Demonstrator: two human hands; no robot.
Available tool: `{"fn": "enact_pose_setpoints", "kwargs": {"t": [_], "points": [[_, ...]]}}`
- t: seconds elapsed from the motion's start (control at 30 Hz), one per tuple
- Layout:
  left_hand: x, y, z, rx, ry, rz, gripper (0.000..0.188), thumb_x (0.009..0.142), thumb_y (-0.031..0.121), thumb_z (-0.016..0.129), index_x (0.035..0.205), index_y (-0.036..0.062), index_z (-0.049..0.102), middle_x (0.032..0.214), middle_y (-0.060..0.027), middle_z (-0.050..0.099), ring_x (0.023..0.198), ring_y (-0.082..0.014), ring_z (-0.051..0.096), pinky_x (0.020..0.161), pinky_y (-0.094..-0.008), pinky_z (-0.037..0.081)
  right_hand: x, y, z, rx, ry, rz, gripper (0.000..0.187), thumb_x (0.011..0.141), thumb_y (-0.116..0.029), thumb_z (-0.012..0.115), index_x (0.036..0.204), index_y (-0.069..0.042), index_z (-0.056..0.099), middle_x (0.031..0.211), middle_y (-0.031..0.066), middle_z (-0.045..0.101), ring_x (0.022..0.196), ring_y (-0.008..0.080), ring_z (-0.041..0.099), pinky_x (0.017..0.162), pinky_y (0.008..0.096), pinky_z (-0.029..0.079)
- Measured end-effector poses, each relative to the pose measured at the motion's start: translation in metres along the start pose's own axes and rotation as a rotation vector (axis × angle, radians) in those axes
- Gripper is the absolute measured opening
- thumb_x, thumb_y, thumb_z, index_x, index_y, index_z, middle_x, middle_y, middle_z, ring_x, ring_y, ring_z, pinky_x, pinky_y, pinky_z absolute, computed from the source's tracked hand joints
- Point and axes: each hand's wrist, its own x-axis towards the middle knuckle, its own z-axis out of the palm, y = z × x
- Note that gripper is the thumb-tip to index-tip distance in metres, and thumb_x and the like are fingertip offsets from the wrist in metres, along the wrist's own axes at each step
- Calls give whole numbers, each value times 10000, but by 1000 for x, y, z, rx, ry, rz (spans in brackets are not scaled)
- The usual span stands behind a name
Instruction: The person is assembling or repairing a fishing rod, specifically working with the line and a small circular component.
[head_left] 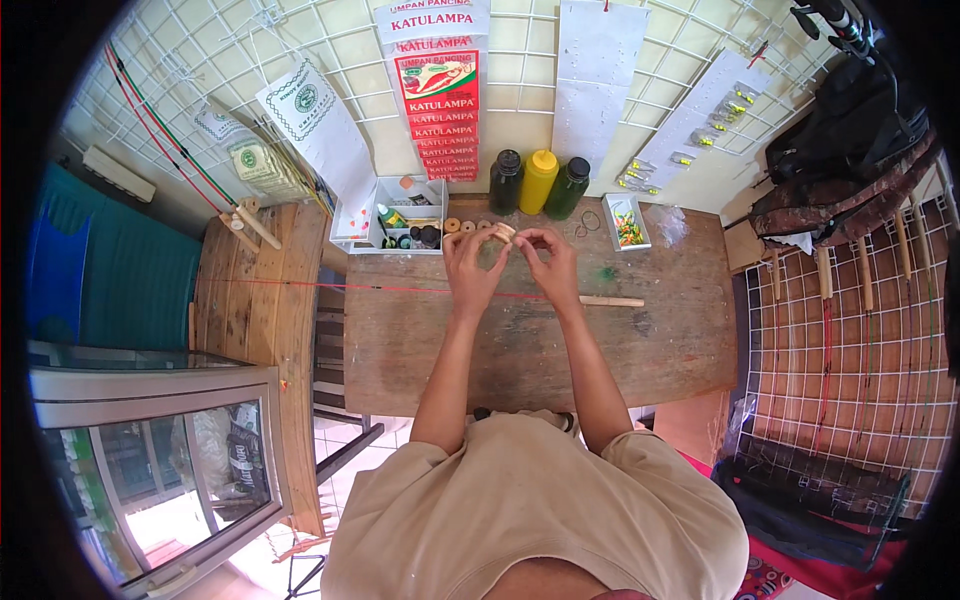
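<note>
Both hands pinch one small wooden spool (pixel 503 232) | left hand (pixel 470 262) | right hand (pixel 548 258) (fingers curled, above workbench (pixel 660 340))

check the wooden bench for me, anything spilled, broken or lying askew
Nothing stands out. Both hands hold a small spool above the bench; the thin red rod lies flat across it, and the three bottles stand upright.

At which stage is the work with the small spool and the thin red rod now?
Set out: the thin red rod with the pale wooden handle lies across the worn wooden table. In hand: the left hand and right hand pinch a small pale wooden spool above it. Left: more round wooden spools wait beside the white plastic organiser box; any thread is too fine to see.
</note>
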Motion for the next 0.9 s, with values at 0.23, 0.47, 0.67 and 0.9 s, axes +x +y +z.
{"fn": "enact_pose_setpoints", "kwargs": {"t": [0.23, 0.47, 0.67, 0.9], "points": [[-2, 3, -1, -62, 24, 98, 397, 666, 92, 788, 1019, 81, 605, 1033, -53, 633, 978, -275, 537, 885, -389, 411, -1, 4, -1, 16, -36, 14, 88, 822, -25, 655, 898, 19, 661, 863, 63, 644, 757, 107, 598, 698, 241, 473], [2, 3, -2, -48, 28, 158, 406, 654, 86, 789, 1015, 86, 602, 1031, -47, 631, 979, -269, 539, 892, -385, 400, -2, 5, 1, -9, -53, -60, 70, 848, -16, 615, 905, 23, 629, 877, 64, 622, 794, 118, 586, 733, 252, 467], [3, 4, -2, -35, 27, 105, 394, 656, 98, 780, 1012, 98, 613, 1007, -39, 637, 989, -267, 533, 904, -390, 387, -4, 13, 4, 14, -65, -81, 112, 863, -19, 591, 964, 23, 569, 906, 71, 600, 819, 135, 585, 747, 263, 466], [-1, -1, 2, -14, -14, 64, 426, 633, 122, 793, 1020, 110, 616, 1007, -38, 642, 983, -257, 530, 904, -388, 382, -8, 8, 12, -224, 108, -231, 110, 831, -5, 622, 915, 10, 552, 877, 127, 585, 756, 203, 586, 683, 302, 464]]}}
